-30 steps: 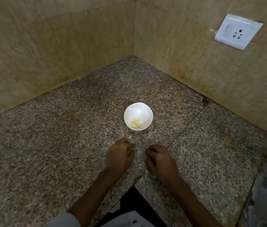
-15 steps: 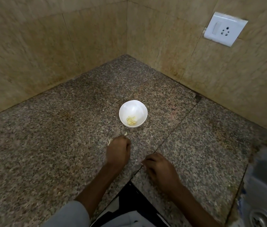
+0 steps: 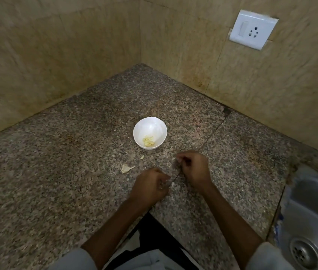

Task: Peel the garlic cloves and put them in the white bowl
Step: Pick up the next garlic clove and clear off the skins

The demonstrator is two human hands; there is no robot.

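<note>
The peeled garlic [image 3: 148, 141] lies as a small yellow heap in the white bowl [image 3: 150, 123], which stands on the speckled tabletop [image 3: 56, 172]. Near the bowl, on the person's side, lie a whole clove [image 3: 127, 168] and a small scrap [image 3: 142, 157]. The left hand [image 3: 148, 187], fingers curled, pinches a pale clove [image 3: 172, 184] at its fingertips. The right hand [image 3: 193, 168] is close beside it with fingers curled; blur hides whether it holds anything. A sink [image 3: 310, 211] sits at the right and a socket [image 3: 252, 29] on the wall
</note>
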